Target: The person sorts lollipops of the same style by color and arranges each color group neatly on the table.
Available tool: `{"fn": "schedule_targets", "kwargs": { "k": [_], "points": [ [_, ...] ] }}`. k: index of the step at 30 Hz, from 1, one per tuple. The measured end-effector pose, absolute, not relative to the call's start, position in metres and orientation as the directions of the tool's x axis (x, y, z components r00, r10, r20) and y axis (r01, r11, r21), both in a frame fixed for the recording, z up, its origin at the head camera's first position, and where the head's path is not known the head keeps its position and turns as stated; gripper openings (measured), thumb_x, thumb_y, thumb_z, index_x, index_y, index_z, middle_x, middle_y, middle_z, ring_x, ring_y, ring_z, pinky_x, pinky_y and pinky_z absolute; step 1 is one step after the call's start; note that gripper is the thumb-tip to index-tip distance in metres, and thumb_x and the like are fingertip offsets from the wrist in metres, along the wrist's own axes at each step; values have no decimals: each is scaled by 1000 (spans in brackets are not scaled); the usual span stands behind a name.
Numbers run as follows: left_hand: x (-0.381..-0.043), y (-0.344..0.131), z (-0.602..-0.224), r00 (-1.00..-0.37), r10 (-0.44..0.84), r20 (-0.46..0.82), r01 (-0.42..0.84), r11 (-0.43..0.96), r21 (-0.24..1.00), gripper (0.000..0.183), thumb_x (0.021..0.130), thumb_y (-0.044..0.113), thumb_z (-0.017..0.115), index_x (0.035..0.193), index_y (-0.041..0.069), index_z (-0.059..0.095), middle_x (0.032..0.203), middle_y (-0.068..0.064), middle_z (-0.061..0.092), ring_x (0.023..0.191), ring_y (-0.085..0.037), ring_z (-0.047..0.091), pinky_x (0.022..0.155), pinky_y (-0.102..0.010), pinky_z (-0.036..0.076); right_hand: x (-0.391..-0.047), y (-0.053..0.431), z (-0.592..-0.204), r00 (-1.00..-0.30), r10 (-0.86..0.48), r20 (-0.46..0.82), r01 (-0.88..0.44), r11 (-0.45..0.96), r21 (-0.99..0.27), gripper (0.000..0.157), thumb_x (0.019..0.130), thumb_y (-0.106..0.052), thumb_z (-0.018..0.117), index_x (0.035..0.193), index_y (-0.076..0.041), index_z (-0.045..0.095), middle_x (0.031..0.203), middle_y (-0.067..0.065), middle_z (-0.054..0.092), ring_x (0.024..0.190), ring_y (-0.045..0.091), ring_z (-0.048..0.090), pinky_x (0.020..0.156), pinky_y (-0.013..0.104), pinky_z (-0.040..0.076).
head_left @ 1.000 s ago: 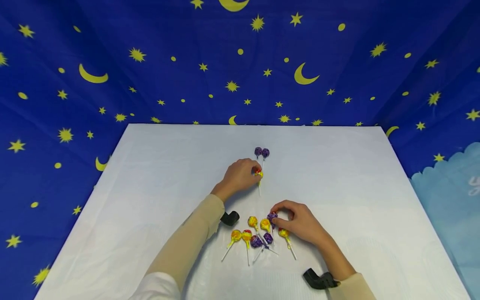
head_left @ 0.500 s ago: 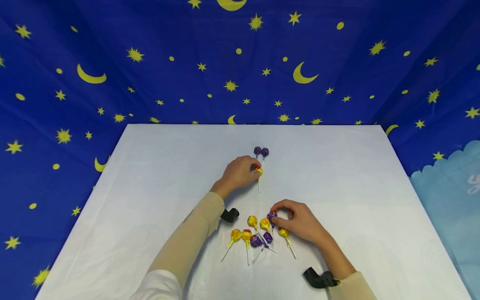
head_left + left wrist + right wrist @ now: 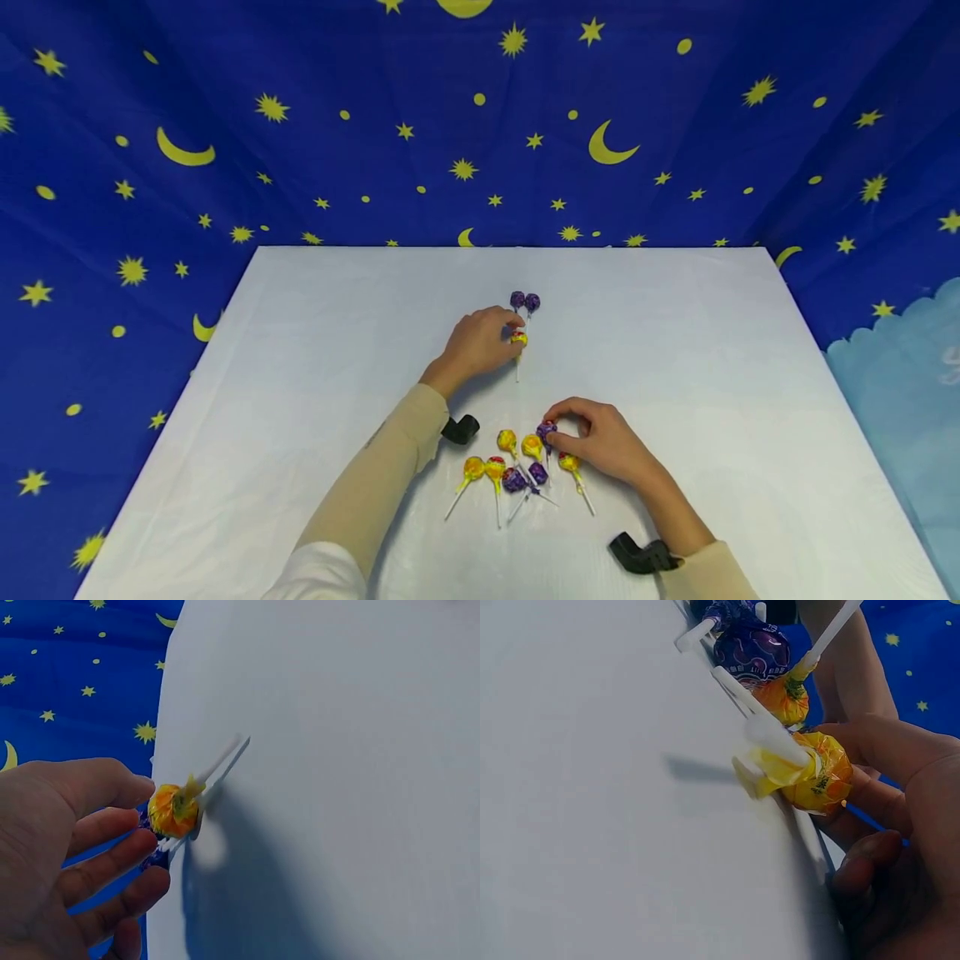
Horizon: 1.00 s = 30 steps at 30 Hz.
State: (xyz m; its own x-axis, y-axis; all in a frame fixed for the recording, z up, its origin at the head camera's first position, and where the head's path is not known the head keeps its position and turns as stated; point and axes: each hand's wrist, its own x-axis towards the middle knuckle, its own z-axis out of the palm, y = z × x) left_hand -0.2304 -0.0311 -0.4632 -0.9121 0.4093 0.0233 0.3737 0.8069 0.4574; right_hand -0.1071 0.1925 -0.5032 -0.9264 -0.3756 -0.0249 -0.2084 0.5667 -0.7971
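Note:
My left hand (image 3: 483, 340) pinches a yellow lollipop (image 3: 518, 339) by its wrapped head, and the stick points back toward me. Just beyond it lie two purple lollipops (image 3: 532, 302) side by side. In the left wrist view the yellow lollipop (image 3: 174, 811) sits at the thumb and fingertips, partly covering the purple ones behind. Nearer to me, my right hand (image 3: 603, 433) holds a purple lollipop (image 3: 547, 429) between thumb and forefinger. Close below that hand lies another yellow lollipop (image 3: 570, 463), which in the right wrist view hides the pinched one.
On the white table (image 3: 337, 333), several more yellow lollipops (image 3: 473, 468) and purple lollipops (image 3: 513, 480) lie in a loose cluster left of the right hand, some sticks crossing. A blue cloth (image 3: 375, 167) with yellow stars and moons hangs behind the table. Black wrist mounts (image 3: 641, 553) sit on both wrists.
My left hand has shifted slightly away from me, bringing the yellow lollipop a little nearer to the two purple ones. The right hand stays at the same purple lollipop.

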Motion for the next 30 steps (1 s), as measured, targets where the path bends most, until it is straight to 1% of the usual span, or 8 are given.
{"fn": "schedule_targets", "kwargs": {
  "k": [6,9,17,21,24,30],
  "points": [
    [-226,-37,-459,-920,389,49,364,799,479,34,86,34,70,117,20,69,115,3,63,105,-17,58,90,-44,41,-107,193,-502,-925,-380,-27,-206,560,-803,22,82,-38,76,103,-34,69,70,-7,54,53,9,40,54,28,36],
    [-223,-39,-459,-923,380,62,358,787,502,33,86,33,69,116,19,69,118,3,62,107,-17,57,91,-44,41,-107,193,-503,-925,-380,-25,-208,559,-803,22,82,-38,75,103,-34,69,68,-6,53,53,9,40,53,28,36],
    [-207,-42,-458,-927,371,60,343,768,541,28,88,30,67,114,21,68,110,5,61,97,-12,56,86,-38,43,-106,193,-502,-927,-375,-20,-205,551,-809,21,82,-38,76,102,-34,69,66,-5,51,52,10,39,52,28,36],
    [-198,-44,-458,-918,393,59,359,758,545,29,88,28,66,115,20,68,109,6,61,91,-10,56,80,-32,45,-106,193,-502,-927,-374,-24,-201,549,-811,21,82,-37,76,102,-33,69,69,-5,53,53,10,39,53,28,36],
    [-194,-47,-458,-914,399,68,368,750,550,28,88,28,66,115,19,68,107,6,62,87,-9,55,77,-30,45,-106,193,-503,-928,-372,-28,-196,552,-811,22,82,-38,76,102,-33,69,68,-5,53,53,10,39,53,28,35],
    [-183,-52,-458,-908,414,62,376,743,554,28,88,29,67,114,17,69,105,5,63,85,-12,56,75,-30,45,-107,192,-505,-928,-372,-13,-207,547,-811,22,82,-38,76,102,-33,69,66,-5,52,51,10,39,51,28,35]
  ]
}}
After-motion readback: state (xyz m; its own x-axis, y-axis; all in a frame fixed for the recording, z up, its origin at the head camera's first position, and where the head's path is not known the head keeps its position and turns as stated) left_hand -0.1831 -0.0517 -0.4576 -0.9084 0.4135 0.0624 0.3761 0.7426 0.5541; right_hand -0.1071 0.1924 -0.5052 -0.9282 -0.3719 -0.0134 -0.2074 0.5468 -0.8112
